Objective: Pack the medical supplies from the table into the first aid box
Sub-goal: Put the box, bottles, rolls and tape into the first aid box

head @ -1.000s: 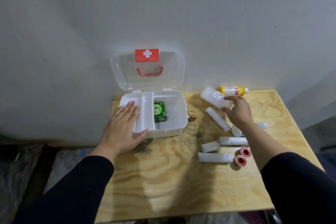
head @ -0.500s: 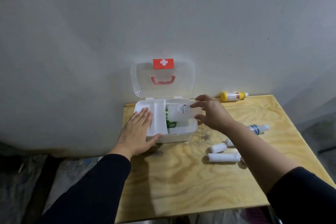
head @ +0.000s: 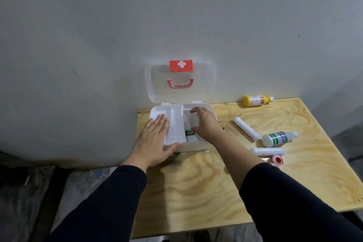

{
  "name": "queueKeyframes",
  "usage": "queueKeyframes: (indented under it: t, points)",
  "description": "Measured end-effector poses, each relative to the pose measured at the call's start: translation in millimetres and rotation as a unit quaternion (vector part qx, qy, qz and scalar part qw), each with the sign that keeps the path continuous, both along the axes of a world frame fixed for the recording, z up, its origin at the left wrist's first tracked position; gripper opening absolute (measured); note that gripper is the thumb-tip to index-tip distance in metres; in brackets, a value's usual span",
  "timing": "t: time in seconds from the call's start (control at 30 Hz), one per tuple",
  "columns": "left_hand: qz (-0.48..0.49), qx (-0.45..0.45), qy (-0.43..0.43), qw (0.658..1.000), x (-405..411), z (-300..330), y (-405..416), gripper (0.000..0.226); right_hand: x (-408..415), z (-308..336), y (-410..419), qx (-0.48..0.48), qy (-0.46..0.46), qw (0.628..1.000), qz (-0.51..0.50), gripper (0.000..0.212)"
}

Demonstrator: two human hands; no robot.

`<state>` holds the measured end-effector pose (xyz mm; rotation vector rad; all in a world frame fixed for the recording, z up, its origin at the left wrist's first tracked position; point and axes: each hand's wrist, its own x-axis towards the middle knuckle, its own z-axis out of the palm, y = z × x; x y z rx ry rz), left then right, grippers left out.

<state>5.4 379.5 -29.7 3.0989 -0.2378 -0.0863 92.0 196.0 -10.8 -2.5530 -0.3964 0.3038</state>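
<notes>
While the left hand [head: 155, 141] lies flat and empty on the first aid box [head: 196, 146], the right hand [head: 204, 124] seems to set a clear packet inside beside a green carton [head: 189, 133]; yellow bottle [head: 255, 101], green-striped bottle [head: 279, 138], gauze rolls [head: 246, 128] and tape [head: 277, 159] remain on the table [head: 196, 192].

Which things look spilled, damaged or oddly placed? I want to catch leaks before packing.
Nothing looks spilled. The yellow bottle and the green-striped white bottle both lie on their sides on the table, caps seemingly on. Dark stains mark the wood beside the first aid box.
</notes>
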Motion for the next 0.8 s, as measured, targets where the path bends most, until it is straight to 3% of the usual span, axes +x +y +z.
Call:
queueKeyframes:
  t: [0.4, 0.57, 0.7, 0.8]
  points:
    - [-0.004, -0.017, -0.013, 1.0, 2.3, -0.7, 0.6, 0.09, 5.1, 5.6, 12.5, 0.038, -0.007, 0.999, -0.034, 0.056]
    - [-0.004, -0.011, -0.016, 1.0, 3.5, -3.0, 1.0, 0.091, 23.4, 41.3, -30.1, 0.118, -0.073, 0.983, -0.119, 0.032]
    - [-0.002, -0.022, -0.024, 0.999, 4.3, -6.9, 1.6, 0.092, 56.3, 33.2, -84.7, 0.175, -0.009, 0.944, -0.281, 0.03]
    - [0.0, -0.019, -0.037, 0.999, 3.6, -8.1, 1.2, 0.091, 79.8, 13.8, -126.1, 0.242, 0.084, 0.869, -0.423, 0.033]
